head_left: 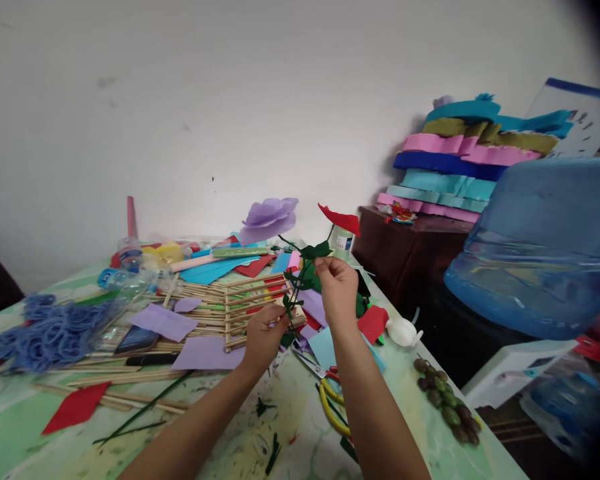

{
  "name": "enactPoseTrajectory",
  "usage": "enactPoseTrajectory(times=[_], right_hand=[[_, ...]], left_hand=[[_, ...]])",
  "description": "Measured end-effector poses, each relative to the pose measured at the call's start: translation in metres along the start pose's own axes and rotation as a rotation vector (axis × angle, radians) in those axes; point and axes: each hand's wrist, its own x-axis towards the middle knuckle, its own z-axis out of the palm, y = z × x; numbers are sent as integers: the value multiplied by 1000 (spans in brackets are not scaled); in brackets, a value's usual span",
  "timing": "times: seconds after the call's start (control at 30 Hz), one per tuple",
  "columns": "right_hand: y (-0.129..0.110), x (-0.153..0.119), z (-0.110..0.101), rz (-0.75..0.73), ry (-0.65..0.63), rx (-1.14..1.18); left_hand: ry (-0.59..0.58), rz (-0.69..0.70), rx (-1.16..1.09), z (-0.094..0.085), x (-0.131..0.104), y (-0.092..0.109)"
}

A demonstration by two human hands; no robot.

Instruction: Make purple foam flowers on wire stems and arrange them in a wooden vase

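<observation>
Both hands hold up green leafy flower stems over the table. My left hand (pixel 267 331) pinches the stems low down, among small dark green leaves. Higher up, my right hand (pixel 336 285) is closed on the same stems by a green leaf (pixel 316 250). A large purple paper flower (pixel 270 219) tops the stem that leans left, and a red paper flower (pixel 341 219) tops the one leaning right. Behind the left hand lies a frame of thin wooden sticks (pixel 227 317). Scissors with red handles (pixel 314 365) and a yellow-handled tool (pixel 333 407) lie below the hands.
Blue yarn (pixel 55 333), purple paper (pixel 165 322), a phone (pixel 137 339) and plastic bottles (pixel 130 253) lie at left. At right are grapes (pixel 447 400), a white round object (pixel 403 331), a large water jug (pixel 535 247) and a dark cabinet (pixel 405 253) with stacked crepe paper (pixel 450 160).
</observation>
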Motion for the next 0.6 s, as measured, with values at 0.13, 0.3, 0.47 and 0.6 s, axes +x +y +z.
enactPoseTrajectory(times=[0.13,0.3,0.47,0.6], right_hand=[[-3,-4,-4,-217,33,-248],[-4,0,-11,-499,215,-391],[-3,11,-11,-526,80,-443],[-2,14,-10,-502,67,-410]], left_hand=[[13,-28,-17,1,0,-2],[40,-81,-55,0,1,-5],[13,-100,-74,1,0,-1],[13,-120,-81,2,0,1]])
